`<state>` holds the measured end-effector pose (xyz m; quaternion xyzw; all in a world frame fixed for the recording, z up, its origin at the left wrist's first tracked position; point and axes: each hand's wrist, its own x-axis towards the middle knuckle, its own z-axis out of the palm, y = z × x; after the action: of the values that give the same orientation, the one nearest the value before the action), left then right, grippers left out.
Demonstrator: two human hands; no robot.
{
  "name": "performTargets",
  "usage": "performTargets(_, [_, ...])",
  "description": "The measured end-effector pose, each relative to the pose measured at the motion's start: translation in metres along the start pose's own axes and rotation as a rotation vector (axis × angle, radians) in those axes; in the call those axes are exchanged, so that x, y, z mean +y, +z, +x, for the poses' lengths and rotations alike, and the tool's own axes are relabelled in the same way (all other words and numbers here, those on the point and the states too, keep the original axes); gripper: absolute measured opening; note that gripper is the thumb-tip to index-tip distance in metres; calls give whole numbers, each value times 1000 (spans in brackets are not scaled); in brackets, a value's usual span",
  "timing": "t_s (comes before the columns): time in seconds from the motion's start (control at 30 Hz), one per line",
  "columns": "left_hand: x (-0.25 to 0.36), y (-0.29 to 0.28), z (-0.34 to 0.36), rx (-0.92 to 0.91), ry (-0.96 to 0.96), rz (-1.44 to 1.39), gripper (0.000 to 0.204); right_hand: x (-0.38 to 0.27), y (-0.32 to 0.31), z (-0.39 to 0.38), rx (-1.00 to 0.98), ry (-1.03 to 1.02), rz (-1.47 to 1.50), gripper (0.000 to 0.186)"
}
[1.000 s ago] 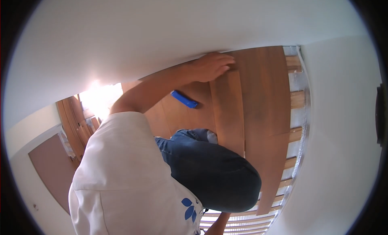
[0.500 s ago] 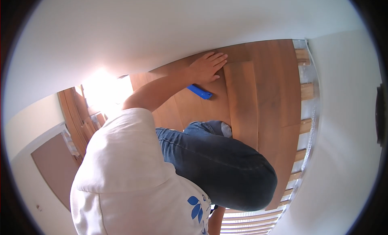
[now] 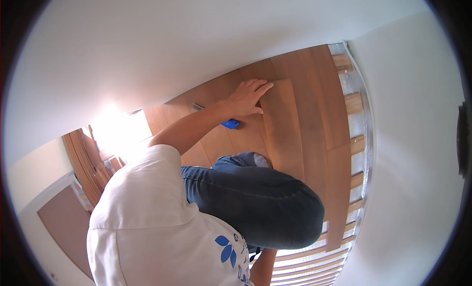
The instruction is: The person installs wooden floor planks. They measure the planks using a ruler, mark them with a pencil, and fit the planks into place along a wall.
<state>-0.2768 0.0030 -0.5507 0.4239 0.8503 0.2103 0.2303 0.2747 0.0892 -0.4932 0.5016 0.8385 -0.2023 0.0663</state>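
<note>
My left hand [image 3: 248,98] rests with fingers apart at the far end of a loose brown plank [image 3: 284,128], its fingertips on the plank's end. Beneath that forearm a blue tool or block [image 3: 229,124] lies partly hidden, and a thin dark strip [image 3: 198,107] shows just beyond it on laid brown floor boards [image 3: 307,84]. My right forearm [image 3: 264,266] comes up at the bottom centre; its hand is hidden behind my bent, jeans-clad leg [image 3: 253,205].
A white wall [image 3: 221,25] runs along the far side, another [image 3: 408,138] at right. Light wooden battens [image 3: 353,103] over silvery sheeting edge the boards at right. Stacked planks [image 3: 78,158] lie at left beside a bright, overexposed opening and a brownish panel [image 3: 61,222].
My left hand has shifted onto the end of the loose plank, and its forearm covers more of the blue object. The whole view has moved slightly.
</note>
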Motion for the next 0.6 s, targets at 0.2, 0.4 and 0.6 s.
performTargets(0.2, [-8,-6,10,71,-19,68,83,-59,39,116,185,-284,-314,68])
performTargets(0.4, [-34,-8,-20,-71,32,488,82,-58,64,167,44,-357,-516,71])
performTargets(0.6, [-32,-13,-16,-115,26,428,85,-65,53,165,-37,-264,-454,88])
